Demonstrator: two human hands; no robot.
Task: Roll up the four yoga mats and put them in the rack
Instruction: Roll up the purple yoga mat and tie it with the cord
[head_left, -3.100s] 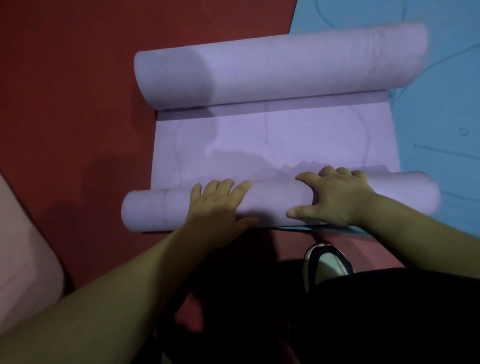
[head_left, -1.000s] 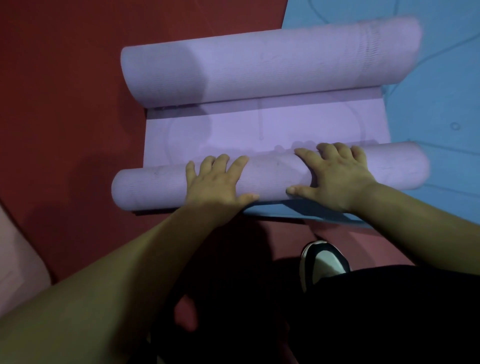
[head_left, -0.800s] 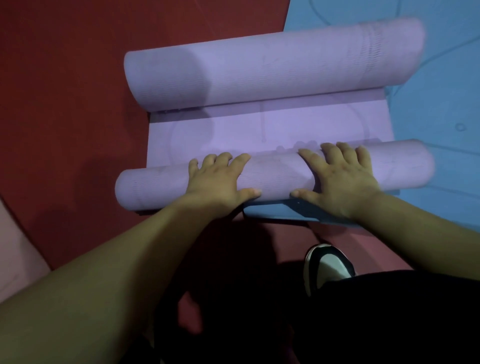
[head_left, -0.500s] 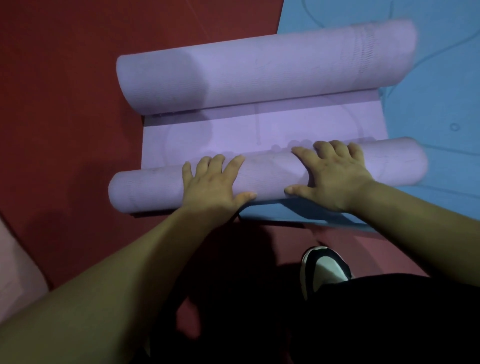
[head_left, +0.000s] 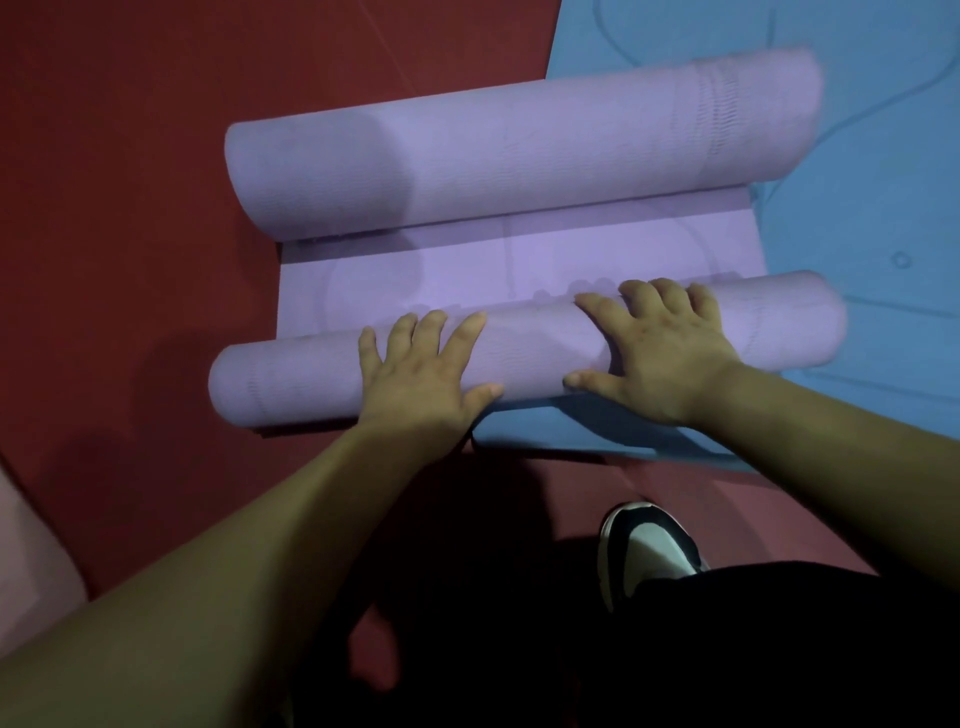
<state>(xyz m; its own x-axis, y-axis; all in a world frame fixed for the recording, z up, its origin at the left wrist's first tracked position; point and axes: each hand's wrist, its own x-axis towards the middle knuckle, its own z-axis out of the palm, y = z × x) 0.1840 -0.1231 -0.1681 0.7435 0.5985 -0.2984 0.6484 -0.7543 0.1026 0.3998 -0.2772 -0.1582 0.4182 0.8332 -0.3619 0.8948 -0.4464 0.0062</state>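
Left hand (head_left: 421, 374) and right hand (head_left: 660, 353) — fingers spread flat, gripping nothing — press on the near roll (head_left: 291, 379) of the purple mat (head_left: 519, 270), which lies partly over a blue mat (head_left: 857, 218), apparently on red flooring (head_left: 130, 208).

Red floor (head_left: 130, 208), dimly lit. On it, a purple mat (head_left: 519, 260) rolled from both ends, left part on bare floor, right part overlapping a blue mat (head_left: 857, 156) spread at far right. At near left, possibly a pink mat (head_left: 31, 561). Shoe (head_left: 644, 551) planted just beside the blue mat's near edge.
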